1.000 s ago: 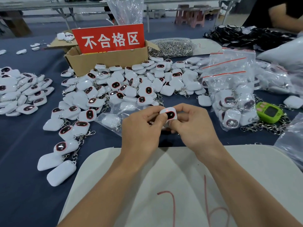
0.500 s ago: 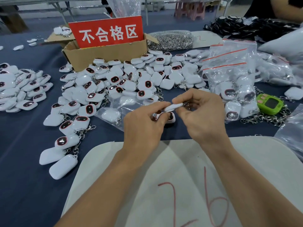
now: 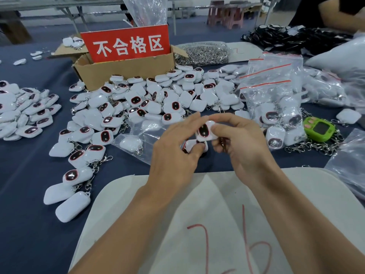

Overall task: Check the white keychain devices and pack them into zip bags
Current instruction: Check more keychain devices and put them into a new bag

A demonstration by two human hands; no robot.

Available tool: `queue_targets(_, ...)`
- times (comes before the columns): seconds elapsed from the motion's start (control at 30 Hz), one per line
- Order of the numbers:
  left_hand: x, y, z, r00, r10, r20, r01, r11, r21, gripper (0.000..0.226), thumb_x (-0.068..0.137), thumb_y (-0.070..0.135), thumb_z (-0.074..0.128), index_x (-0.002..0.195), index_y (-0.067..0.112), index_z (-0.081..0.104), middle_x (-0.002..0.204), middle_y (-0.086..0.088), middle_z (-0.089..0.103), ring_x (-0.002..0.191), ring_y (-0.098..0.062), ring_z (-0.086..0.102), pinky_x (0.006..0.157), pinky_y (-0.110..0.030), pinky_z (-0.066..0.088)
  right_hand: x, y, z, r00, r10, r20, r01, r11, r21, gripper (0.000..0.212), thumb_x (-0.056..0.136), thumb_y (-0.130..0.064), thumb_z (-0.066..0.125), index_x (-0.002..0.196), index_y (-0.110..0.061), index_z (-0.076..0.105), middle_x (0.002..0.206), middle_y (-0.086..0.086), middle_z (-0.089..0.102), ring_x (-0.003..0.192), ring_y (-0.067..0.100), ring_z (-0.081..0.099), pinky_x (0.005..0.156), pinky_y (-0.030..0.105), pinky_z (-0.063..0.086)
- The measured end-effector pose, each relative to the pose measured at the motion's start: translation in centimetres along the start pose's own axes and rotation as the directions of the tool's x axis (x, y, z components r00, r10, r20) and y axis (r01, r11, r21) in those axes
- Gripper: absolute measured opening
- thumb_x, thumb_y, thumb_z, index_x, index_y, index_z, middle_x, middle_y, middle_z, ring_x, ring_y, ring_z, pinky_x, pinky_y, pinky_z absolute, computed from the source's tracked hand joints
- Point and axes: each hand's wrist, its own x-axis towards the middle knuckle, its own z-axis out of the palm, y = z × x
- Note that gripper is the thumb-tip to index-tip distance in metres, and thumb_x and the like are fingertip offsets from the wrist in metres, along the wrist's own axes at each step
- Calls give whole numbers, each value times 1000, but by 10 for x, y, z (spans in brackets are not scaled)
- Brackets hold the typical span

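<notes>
The blue-covered worktop (image 3: 29, 194) carries a broad heap of white keychain devices (image 3: 158, 95) across its middle. A cardboard box (image 3: 122, 74) stands behind the heap toward the far edge, and filled zip bags (image 3: 276, 107) lie toward the right edge. Over the middle, nearer the front edge, the right hand (image 3: 243, 147) pinches one keychain device (image 3: 204, 132) by its rims, dark window showing. The left hand (image 3: 173, 155) is just beside it with fingers spread, gripping nothing that I can make out. The shell looks light, rigid and glossy, so probably slippery; the plastic side edges are the place to hold it, not the window.
</notes>
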Motion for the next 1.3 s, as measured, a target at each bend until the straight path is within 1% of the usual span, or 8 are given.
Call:
queue_targets(0.2, 1, -5, 3, 999, -3, -55, 5, 999, 36, 9, 95, 34, 62, 102, 35, 69, 87, 20, 66, 86, -3, 59, 74, -11, 39, -1, 1, 2, 997, -5, 73, 13, 993, -116, 31, 100, -27, 61, 83, -4, 74, 61, 9, 63, 50, 12, 45, 44, 18, 35)
queue_targets(0.4, 1, -2, 2, 993, -65, -102, 69, 997, 31, 36, 102, 40, 50, 67, 35, 45, 63, 16, 48, 62, -7, 42, 57, -16, 31, -3, 3, 3, 990, -60, 129, 89, 969, -232, 26, 87, -13, 70, 67, 0, 61, 58, 10, 60, 51, 8, 45, 49, 16, 37)
queue_targets(0.67, 3, 2, 0, 989, -101, -111, 99, 995, -22, 42, 103, 34, 48, 61, 38, 40, 58, 14, 42, 59, -7, 38, 55, -17, 30, -3, 6, 6, 990, -57, 132, 92, 956, -277, 29, 81, -26, 69, 65, -4, 59, 56, 6, 61, 51, 10, 44, 50, 17, 35)
queue_targets(0.77, 3, 3, -1, 987, -104, -126, 109, 994, 32, 41, 100, 37, 50, 62, 26, 39, 58, 10, 43, 60, -10, 39, 55, -20, 29, -5, 8, 10, 985, -168, 36, 171, 941, -293, 4, 81, -15, 77, 80, -20, 76, 75, -8, 76, 61, 6, 65, 61, 17, 49)
queue_targets(0.87, 2, 3, 0, 978, -126, -164, 136, 989, 51, 38, 96, 34, 52, 62, 20, 41, 57, 6, 43, 58, -11, 39, 53, -20, 29, -10, 10, 14, 918, -390, 72, 370, 778, -508, 33, 78, -17, 76, 107, -33, 75, 94, -18, 75, 78, 7, 69, 75, 25, 58)
queue_targets(1.0, 3, 3, -3, 968, -156, -196, 155, 988, -21, 42, 97, 33, 55, 56, 27, 44, 52, 7, 44, 53, -7, 39, 50, -17, 30, -15, 13, 16, 892, -373, 254, 446, 643, -622, 48, 77, -19, 70, 123, -34, 71, 99, -17, 76, 93, 6, 71, 88, 27, 57)
queue_targets(1.13, 8, 2, -11, 955, -203, -218, 164, 969, -183, 23, 92, 31, 57, 69, 30, 62, 58, 10, 53, 59, -3, 45, 57, -20, 36, -8, 9, 18, 972, -195, 132, 217, 959, -182, 32, 98, -3, 56, 104, -23, 81, 90, -1, 79, 76, 14, 73, 65, 26, 59)
queue_targets(1.3, 11, -14, -22, 981, -183, -65, 194, 914, 357, 38, 74, 30, 69, 103, 37, 47, 68, 7, 52, 69, -14, 52, 60, -33, 37, -3, 6, 13, 997, -70, 14, 69, 997, 44, 42, 103, -3, 51, 76, -17, 80, 74, 15, 72, 55, 21, 59, 44, 24, 44)
